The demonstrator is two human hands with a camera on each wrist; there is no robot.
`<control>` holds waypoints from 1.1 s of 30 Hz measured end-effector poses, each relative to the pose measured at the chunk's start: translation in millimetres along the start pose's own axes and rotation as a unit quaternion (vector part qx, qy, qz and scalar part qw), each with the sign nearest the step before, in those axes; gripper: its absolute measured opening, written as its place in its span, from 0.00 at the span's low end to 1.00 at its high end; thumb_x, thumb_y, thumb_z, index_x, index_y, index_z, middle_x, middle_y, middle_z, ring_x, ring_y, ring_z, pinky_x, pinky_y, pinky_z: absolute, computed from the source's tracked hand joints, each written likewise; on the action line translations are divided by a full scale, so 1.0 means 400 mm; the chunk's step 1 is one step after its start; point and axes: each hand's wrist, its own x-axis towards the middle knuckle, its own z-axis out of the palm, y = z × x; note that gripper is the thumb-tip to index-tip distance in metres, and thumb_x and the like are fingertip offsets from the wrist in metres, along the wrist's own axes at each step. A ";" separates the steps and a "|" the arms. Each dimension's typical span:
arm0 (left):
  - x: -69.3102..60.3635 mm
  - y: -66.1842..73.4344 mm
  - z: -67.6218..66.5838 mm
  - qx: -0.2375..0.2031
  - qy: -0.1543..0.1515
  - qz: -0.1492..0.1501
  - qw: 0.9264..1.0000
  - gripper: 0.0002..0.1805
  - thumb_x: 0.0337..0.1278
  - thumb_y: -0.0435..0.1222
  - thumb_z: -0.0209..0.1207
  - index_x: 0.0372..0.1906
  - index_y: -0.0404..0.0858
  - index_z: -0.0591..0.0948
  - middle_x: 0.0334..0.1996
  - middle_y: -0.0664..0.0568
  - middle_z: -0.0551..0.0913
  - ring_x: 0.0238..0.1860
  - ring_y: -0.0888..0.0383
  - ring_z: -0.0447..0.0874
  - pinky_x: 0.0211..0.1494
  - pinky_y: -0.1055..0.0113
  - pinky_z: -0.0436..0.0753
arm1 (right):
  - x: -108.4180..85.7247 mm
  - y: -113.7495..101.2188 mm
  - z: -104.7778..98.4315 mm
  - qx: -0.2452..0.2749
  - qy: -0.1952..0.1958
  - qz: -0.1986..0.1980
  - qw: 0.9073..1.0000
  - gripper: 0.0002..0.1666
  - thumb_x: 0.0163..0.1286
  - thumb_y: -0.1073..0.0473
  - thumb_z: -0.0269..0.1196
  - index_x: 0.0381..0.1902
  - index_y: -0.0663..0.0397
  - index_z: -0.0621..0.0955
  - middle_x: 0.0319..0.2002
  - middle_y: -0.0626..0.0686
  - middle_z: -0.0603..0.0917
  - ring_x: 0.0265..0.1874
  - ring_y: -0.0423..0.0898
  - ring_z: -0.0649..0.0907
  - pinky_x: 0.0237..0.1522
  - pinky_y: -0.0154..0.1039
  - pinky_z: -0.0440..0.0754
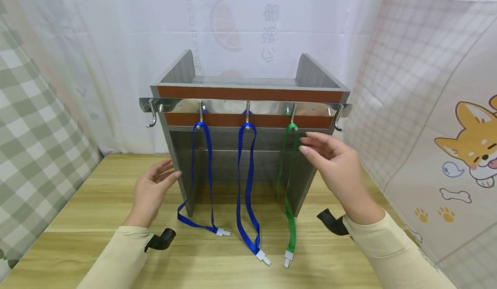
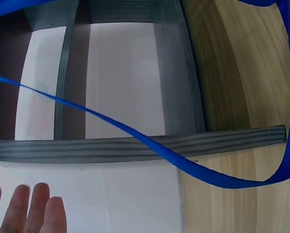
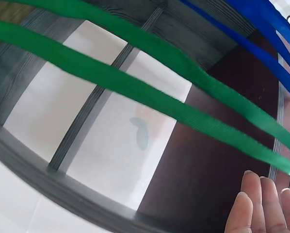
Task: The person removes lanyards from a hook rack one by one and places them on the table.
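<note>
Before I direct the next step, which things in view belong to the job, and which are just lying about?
Likely in the job:
- left blue lanyard
- middle blue lanyard
- green lanyard
- metal hook rail
- gray wooden shelf

Likely just surroundings:
- wood-grain tabletop
- orange-print curtain
- green-checked cloth
- dog-print cloth

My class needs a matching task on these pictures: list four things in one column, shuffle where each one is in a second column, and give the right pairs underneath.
Column one
1. Left hand
2. Green strap
3. Right hand
4. Middle blue strap

Column two
A. Raised near the upper part of the only strap that is not blue
B. Looped over the centre hook
C. Low down, beside the left side panel
D. Looped over the hook just right of centre

Right pairs: 1-C, 2-D, 3-A, 4-B
</note>
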 end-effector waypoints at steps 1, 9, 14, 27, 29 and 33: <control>0.000 0.000 0.003 0.000 0.000 -0.002 1.000 0.32 0.62 0.41 0.62 0.69 0.36 0.67 0.63 0.44 0.73 0.62 0.51 0.72 0.50 0.85 0.73 | 0.003 -0.002 0.003 0.002 0.001 0.000 1.000 0.19 0.65 0.62 0.66 0.53 0.60 0.81 0.41 0.38 0.86 0.40 0.31 0.83 0.42 0.24 0.81; 0.004 0.001 0.021 0.010 0.005 0.001 1.000 0.30 0.61 0.36 0.63 0.67 0.35 0.70 0.61 0.42 0.75 0.50 0.71 0.76 0.48 0.84 0.75 | 0.026 -0.017 0.027 0.019 0.011 0.006 1.000 0.16 0.63 0.66 0.67 0.49 0.63 0.83 0.37 0.46 0.87 0.35 0.32 0.84 0.40 0.25 0.82; 0.003 0.000 0.026 0.021 0.004 -0.001 1.000 0.28 0.61 0.37 0.62 0.66 0.36 0.71 0.60 0.43 0.76 0.49 0.72 0.75 0.48 0.83 0.75 | 0.036 -0.031 0.038 -0.005 0.018 0.021 1.000 0.15 0.64 0.62 0.67 0.48 0.60 0.84 0.36 0.57 0.87 0.31 0.31 0.83 0.36 0.25 0.81; -0.003 -0.001 0.030 0.029 0.016 -0.007 0.999 0.27 0.62 0.37 0.61 0.65 0.35 0.72 0.59 0.42 0.77 0.50 0.68 0.76 0.47 0.84 0.75 | 0.052 -0.065 0.038 0.016 0.073 -0.009 0.997 0.06 0.63 0.68 0.64 0.35 0.67 0.86 0.22 0.33 0.82 0.19 0.35 0.79 0.26 0.27 0.81; -0.003 -0.002 0.030 0.028 0.017 -0.007 0.999 0.27 0.62 0.37 0.61 0.64 0.34 0.72 0.59 0.41 0.77 0.49 0.69 0.76 0.47 0.84 0.76 | 0.056 -0.073 0.035 0.024 0.085 -0.018 0.996 0.05 0.63 0.69 0.64 0.35 0.68 0.86 0.21 0.33 0.83 0.19 0.35 0.80 0.26 0.26 0.81; -0.002 -0.003 0.031 0.015 0.018 -0.006 1.000 0.26 0.62 0.36 0.61 0.64 0.34 0.72 0.59 0.41 0.76 0.46 0.74 0.75 0.46 0.84 0.77 | 0.064 -0.091 0.026 0.039 0.106 -0.040 0.993 0.05 0.61 0.72 0.63 0.34 0.70 0.85 0.21 0.32 0.82 0.18 0.34 0.80 0.26 0.26 0.81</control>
